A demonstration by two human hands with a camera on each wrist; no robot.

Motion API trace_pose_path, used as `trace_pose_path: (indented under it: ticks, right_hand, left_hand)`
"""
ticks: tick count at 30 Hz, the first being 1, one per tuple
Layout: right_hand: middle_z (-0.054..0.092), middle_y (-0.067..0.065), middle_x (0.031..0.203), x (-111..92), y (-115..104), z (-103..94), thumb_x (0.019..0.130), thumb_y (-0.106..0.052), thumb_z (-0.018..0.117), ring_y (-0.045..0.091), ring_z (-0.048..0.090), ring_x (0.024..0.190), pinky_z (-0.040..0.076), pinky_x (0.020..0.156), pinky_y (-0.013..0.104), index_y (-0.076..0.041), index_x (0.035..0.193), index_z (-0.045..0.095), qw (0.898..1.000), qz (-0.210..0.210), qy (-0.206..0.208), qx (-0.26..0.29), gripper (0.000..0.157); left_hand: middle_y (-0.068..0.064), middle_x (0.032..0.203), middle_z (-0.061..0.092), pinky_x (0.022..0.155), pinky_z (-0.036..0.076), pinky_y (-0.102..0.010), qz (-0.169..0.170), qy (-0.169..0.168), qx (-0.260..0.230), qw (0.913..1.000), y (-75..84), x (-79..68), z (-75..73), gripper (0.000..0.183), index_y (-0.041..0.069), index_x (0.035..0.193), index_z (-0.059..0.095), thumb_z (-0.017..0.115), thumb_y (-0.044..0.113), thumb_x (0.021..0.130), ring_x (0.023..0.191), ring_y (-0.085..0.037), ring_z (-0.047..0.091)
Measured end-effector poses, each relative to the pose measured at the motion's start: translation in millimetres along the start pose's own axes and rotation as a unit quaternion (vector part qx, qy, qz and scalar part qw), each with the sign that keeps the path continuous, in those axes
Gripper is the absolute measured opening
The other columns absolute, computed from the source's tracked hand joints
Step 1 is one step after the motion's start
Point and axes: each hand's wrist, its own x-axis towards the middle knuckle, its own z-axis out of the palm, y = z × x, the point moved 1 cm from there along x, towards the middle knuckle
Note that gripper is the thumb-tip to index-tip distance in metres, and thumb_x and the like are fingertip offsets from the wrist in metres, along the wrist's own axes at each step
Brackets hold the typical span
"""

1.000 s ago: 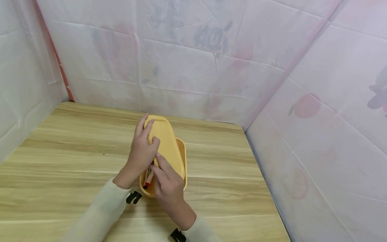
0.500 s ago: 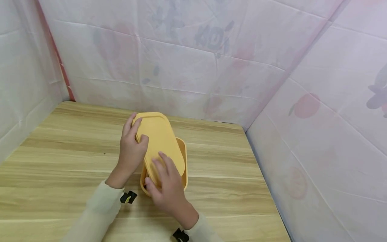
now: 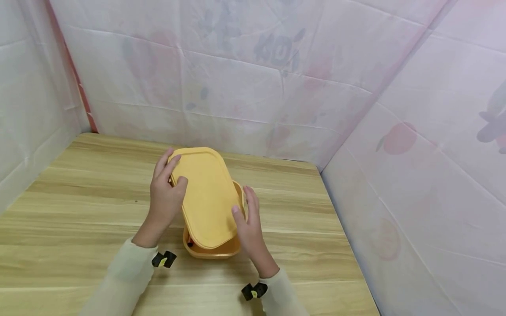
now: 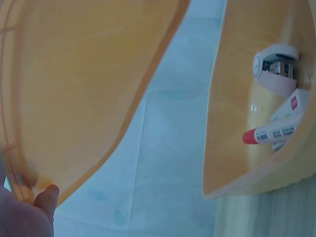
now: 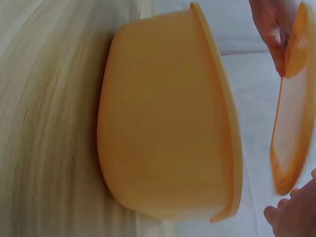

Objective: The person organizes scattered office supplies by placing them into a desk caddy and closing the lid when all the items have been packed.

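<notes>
A yellow lid [image 3: 207, 197] is held raised and tilted over a yellow box [image 3: 211, 253]. My left hand [image 3: 166, 197] grips the lid by its left edge, thumb on the top face. Beside the lid's right edge, my right hand [image 3: 251, 228] has its fingers spread; whether it touches the lid I cannot tell. The left wrist view looks into the box, where a marker with a red cap [image 4: 271, 133], a small white carton [image 4: 294, 104] and a pink and white item with a metal part [image 4: 276, 69] lie. In the right wrist view the box wall [image 5: 168, 118] fills the middle.
The box stands on a wood-grain table [image 3: 99, 210]. Pale printed sheets hang as a back wall [image 3: 237, 87] and a right wall [image 3: 427, 184] around the table. Black wrist cameras sit at both cuffs.
The lid has shifted left and lifted, with my left hand still holding it. My right hand has moved from the lid's near left part, across its near end, to its right side.
</notes>
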Motion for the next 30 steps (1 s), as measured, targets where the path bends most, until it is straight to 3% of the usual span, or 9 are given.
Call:
trace_pose_path:
  ticks: [3, 4, 7, 9, 11, 17, 19, 27, 30]
  right_hand:
    - [0.014, 0.0, 0.167, 0, 3, -4.6, 0.108, -0.032, 0.044, 0.029, 0.017, 0.155, 0.019, 0.124, 0.055, -0.028, 0.16, 0.019, 0.998, 0.024, -0.007, 0.051, 0.058]
    - [0.015, 0.001, 0.167, 0, 3, -5.6, 0.109, -0.031, 0.043, 0.028, 0.017, 0.155, 0.019, 0.124, 0.054, -0.027, 0.161, 0.019, 0.997, 0.031, -0.007, 0.067, 0.057]
    - [0.018, 0.005, 0.168, -2, 3, -7.4, 0.11, -0.027, 0.04, 0.026, 0.017, 0.155, 0.022, 0.123, 0.053, -0.023, 0.161, 0.019, 0.993, 0.047, -0.002, 0.108, 0.056]
    - [0.02, 0.005, 0.167, -3, 2, -7.7, 0.11, -0.025, 0.039, 0.022, 0.018, 0.155, 0.022, 0.124, 0.051, -0.019, 0.161, 0.02, 0.99, 0.054, 0.002, 0.13, 0.055]
    - [0.021, 0.006, 0.167, -5, 0, -7.6, 0.11, -0.024, 0.037, 0.021, 0.019, 0.155, 0.021, 0.124, 0.047, -0.016, 0.161, 0.02, 0.987, 0.057, 0.005, 0.148, 0.054]
    - [0.027, 0.005, 0.164, -16, -5, -5.1, 0.109, -0.028, 0.037, 0.022, 0.024, 0.154, 0.028, 0.12, 0.026, -0.012, 0.16, 0.021, 0.986, 0.046, 0.009, 0.162, 0.056]
    - [0.028, 0.006, 0.164, -19, -6, -3.9, 0.109, -0.027, 0.039, 0.023, 0.024, 0.153, 0.03, 0.117, 0.02, -0.011, 0.16, 0.021, 0.986, 0.038, 0.013, 0.159, 0.056]
    - [0.03, 0.005, 0.163, -27, -5, 1.4, 0.109, -0.018, 0.04, 0.024, 0.026, 0.153, 0.029, 0.119, 0.026, -0.012, 0.16, 0.024, 0.99, 0.013, 0.034, 0.139, 0.054]
    - [0.03, 0.006, 0.163, -28, -6, 2.4, 0.109, -0.018, 0.04, 0.025, 0.026, 0.153, 0.03, 0.119, 0.027, -0.012, 0.16, 0.024, 0.99, 0.01, 0.036, 0.137, 0.054]
  left_hand:
    - [0.009, 0.161, 0.033, 0.05, 0.03, -0.018, -0.027, -0.012, -0.028, 0.9992, -2.5, 0.0, -2.5, 0.058, 0.01, 0.149, 0.05, 0.05, -0.003, 0.092, 0.054, -0.01, 0.027]
    - [0.009, 0.161, 0.033, 0.051, 0.031, -0.018, -0.035, -0.014, -0.04, 0.9985, -3.5, -0.2, -3.4, 0.058, 0.011, 0.148, 0.05, 0.049, -0.003, 0.092, 0.059, -0.007, 0.034]
    - [0.006, 0.161, 0.033, 0.064, 0.038, -0.014, -0.06, -0.025, -0.079, 0.9947, -7.9, -1.2, -4.3, 0.057, 0.01, 0.148, 0.051, 0.048, -0.004, 0.093, 0.1, -0.003, 0.054]
    - [0.004, 0.162, 0.032, 0.08, 0.04, -0.012, -0.077, -0.032, -0.107, 0.9907, -11.8, -2.5, -3.6, 0.057, 0.008, 0.148, 0.05, 0.046, -0.004, 0.093, 0.134, -0.007, 0.042]
    - [0.003, 0.162, 0.032, 0.093, 0.037, -0.01, -0.092, -0.039, -0.13, 0.9864, -16.1, -4.2, -2.7, 0.058, 0.007, 0.148, 0.049, 0.045, -0.005, 0.092, 0.148, -0.01, 0.029]
    - [0.0, 0.163, 0.031, 0.109, 0.029, -0.01, -0.114, -0.056, -0.156, 0.9795, -28.8, -8.3, -0.2, 0.058, 0.002, 0.149, 0.047, 0.043, -0.007, 0.091, 0.154, -0.015, 0.02]
    - [0.0, 0.164, 0.03, 0.109, 0.03, -0.011, -0.118, -0.061, -0.16, 0.9781, -32.0, -9.7, 0.3, 0.058, 0.002, 0.149, 0.047, 0.043, -0.007, 0.092, 0.154, -0.015, 0.02]
    - [-0.004, 0.164, 0.028, 0.119, 0.025, -0.018, -0.119, -0.091, -0.161, 0.9755, -42.9, -13.5, 1.0, 0.05, 0.0, 0.147, 0.049, 0.046, -0.004, 0.096, 0.155, -0.019, 0.019]
    - [-0.007, 0.165, 0.025, 0.125, 0.019, -0.032, -0.112, -0.106, -0.154, 0.9759, -43.7, -12.3, 0.8, 0.046, -0.001, 0.147, 0.048, 0.045, 0.001, 0.101, 0.155, -0.022, 0.017]
